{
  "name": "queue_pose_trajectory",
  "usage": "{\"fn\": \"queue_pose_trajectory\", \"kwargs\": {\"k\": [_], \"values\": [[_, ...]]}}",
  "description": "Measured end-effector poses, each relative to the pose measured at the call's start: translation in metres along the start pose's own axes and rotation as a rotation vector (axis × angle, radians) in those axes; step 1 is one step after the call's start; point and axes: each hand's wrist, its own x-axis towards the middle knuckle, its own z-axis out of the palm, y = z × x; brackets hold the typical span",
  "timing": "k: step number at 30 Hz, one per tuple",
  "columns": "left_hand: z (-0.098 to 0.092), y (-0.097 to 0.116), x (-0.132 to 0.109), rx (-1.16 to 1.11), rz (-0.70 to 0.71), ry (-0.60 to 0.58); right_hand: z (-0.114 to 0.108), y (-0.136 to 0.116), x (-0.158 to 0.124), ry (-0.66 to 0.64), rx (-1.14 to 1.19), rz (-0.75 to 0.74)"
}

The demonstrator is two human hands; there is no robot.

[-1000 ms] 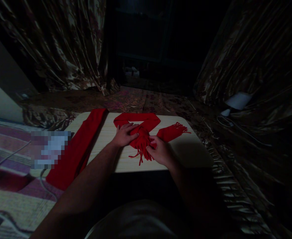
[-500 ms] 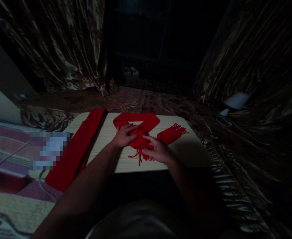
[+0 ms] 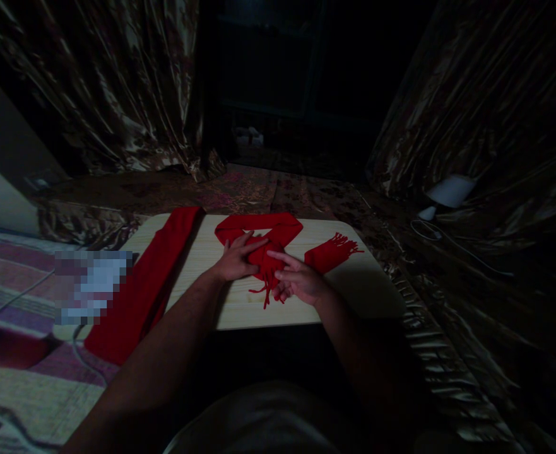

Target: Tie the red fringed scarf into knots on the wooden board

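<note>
A red fringed scarf (image 3: 278, 228) lies looped on a small light wooden table (image 3: 202, 258), one fringed end (image 3: 334, 251) spread to the right. My left hand (image 3: 236, 257) rests flat on the scarf's crossing, fingers stretched out. My right hand (image 3: 296, 280) lies over the other fringed end (image 3: 264, 291), fingers extended and partly curled around the fabric near the tassels. A second long red scarf (image 3: 140, 290) drapes off the table's left edge.
Shiny patterned curtains (image 3: 93, 94) hang left and right, with a dark opening behind the table. A white lamp-like object (image 3: 448, 192) with a cable sits at the right. Striped bedding (image 3: 17, 296) and a blurred patch lie to the left.
My right hand has slid up and left over the scarf's fringed end, its fingers stretching out. The left hand stays pressed on the crossing.
</note>
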Motion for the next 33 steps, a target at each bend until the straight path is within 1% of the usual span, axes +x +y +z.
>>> {"fn": "queue_pose_trajectory", "kwargs": {"k": [2, 3, 4, 6, 9, 11, 14, 16, 19, 21, 22, 25, 27, 30, 32, 33], "values": [[0.0, -0.001, 0.0, 0.007, 0.019, 0.008, 0.003, 0.0, 0.002, -0.053, 0.001, 0.074], [0.0, -0.001, 0.0, 0.013, 0.024, 0.012, 0.004, 0.0, 0.003, -0.057, 0.002, 0.097], [0.001, -0.002, 0.0, 0.02, 0.024, 0.017, 0.006, -0.001, 0.004, -0.039, 0.006, 0.103], [0.001, -0.001, 0.0, 0.029, 0.016, 0.029, 0.008, -0.004, 0.003, 0.044, 0.021, 0.078], [0.003, -0.001, 0.001, 0.034, 0.001, 0.037, 0.006, -0.005, -0.003, 0.137, 0.006, 0.055], [0.003, -0.001, 0.002, 0.035, -0.006, 0.035, 0.004, -0.002, -0.008, 0.13, -0.048, 0.109], [0.003, 0.002, 0.001, 0.04, -0.001, 0.053, 0.002, 0.006, -0.014, 0.1, -0.19, 0.212], [0.003, 0.009, 0.0, 0.046, 0.043, 0.095, 0.005, 0.009, -0.016, 0.104, -0.305, 0.237], [0.004, 0.026, -0.002, 0.084, 0.196, 0.18, 0.012, 0.008, -0.018, 0.123, -0.443, 0.223], [0.009, 0.036, -0.001, 0.127, 0.278, 0.177, 0.014, 0.007, -0.019, 0.117, -0.512, 0.217], [0.012, 0.039, -0.001, 0.15, 0.297, 0.144, 0.014, 0.007, -0.019, 0.109, -0.539, 0.213], [0.02, 0.039, 0.002, 0.234, 0.301, -0.013, 0.008, 0.008, -0.023, 0.04, -0.588, 0.207], [0.022, 0.036, 0.003, 0.278, 0.302, -0.092, 0.0, 0.008, -0.029, -0.065, -0.598, 0.225], [0.02, 0.032, 0.004, 0.292, 0.294, -0.15, -0.013, -0.001, -0.044, -0.262, -0.619, 0.3], [0.018, 0.032, 0.003, 0.297, 0.283, -0.153, -0.019, -0.012, -0.055, -0.386, -0.645, 0.354], [0.018, 0.033, 0.002, 0.306, 0.279, -0.145, -0.021, -0.017, -0.06, -0.428, -0.652, 0.36]]}}
